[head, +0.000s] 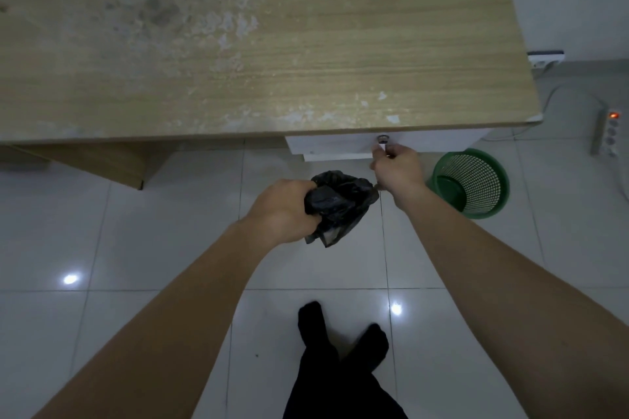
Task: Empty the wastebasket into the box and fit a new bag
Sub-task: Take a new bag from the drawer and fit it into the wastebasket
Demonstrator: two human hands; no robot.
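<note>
Black bag [337, 206] is bunched in the left hand [284, 211], fist closed on it. Right hand [396, 167] is pinched on the drawer key [383, 146]. Green wastebasket [471, 182] stands upright on the floor, right of both hands, nearer the right; mouth faces up.

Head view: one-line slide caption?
Left hand grips crumpled black bag; right hand at drawer handle; empty green wastebasket beside.

Around the green mesh plastic wastebasket [471, 182], white tiled floor [561, 214] lies open right and front; the wooden desk's white drawer front [333, 146] crowds its back-left; its mouth is unobstructed.
</note>
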